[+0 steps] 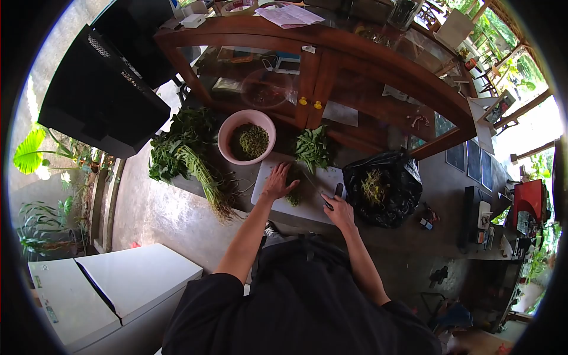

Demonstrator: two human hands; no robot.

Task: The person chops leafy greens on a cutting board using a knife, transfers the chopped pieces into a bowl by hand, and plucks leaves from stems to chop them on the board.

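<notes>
My left hand (278, 182) lies palm down on the white cutting board (322, 212), fingers stretched and thumb apart. Green stems (293, 173) lie against its fingertips; whether it presses on them I cannot tell. A small pile of chopped greens (292, 200) sits beside the thumb. My right hand (339, 214) is closed round the black handle of a knife (312, 179), whose blade points up and left across the board. A bunch of leafy greens (313, 148) rests at the board's far edge. Behind my left hand stands a pink basin (222, 137) holding cut greens (253, 142).
Long-stemmed leafy greens (192, 157) with roots lie to the left. A black plastic bag (393, 216) with root trimmings (374, 188) stands right of the board. A wooden glass-door cabinet (310, 83) rises behind. A white refrigerator (142, 275) is at lower left.
</notes>
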